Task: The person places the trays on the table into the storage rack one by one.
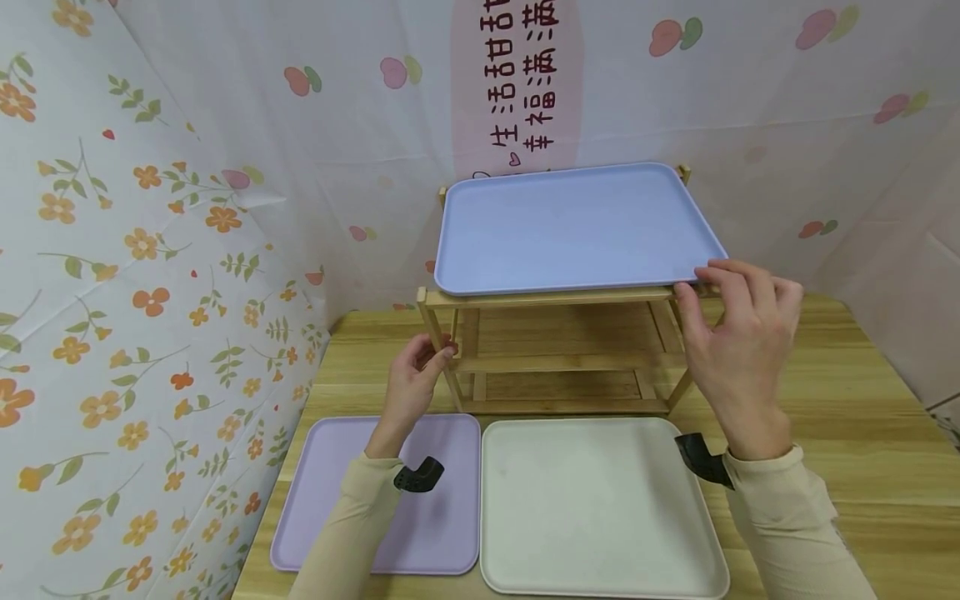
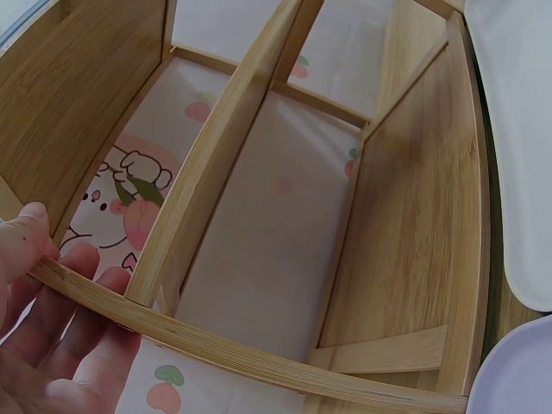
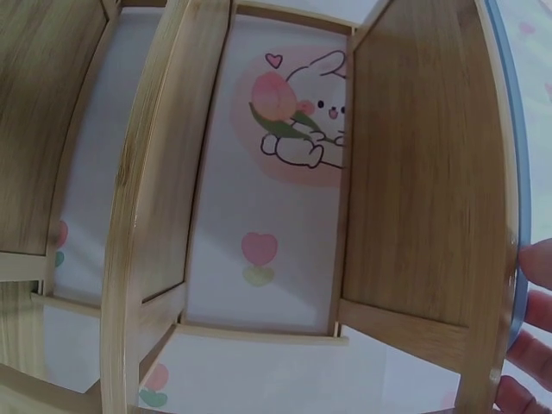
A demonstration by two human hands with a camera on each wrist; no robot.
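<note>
A blue tray lies on the top of a three-tier wooden shelf rack. My left hand grips the rack's left front post; the left wrist view has the thumb and fingers on either side of that post. At the tray's front right corner, my right hand pinches the rim, thumb low at the front and fingers over the edge. In the right wrist view, the fingertips meet the blue rim beside the top tier.
On the wood-grain table, a purple tray and a white tray lie side by side in front of the rack. Patterned cloth hangs behind it, and floral cloth hangs along the left side.
</note>
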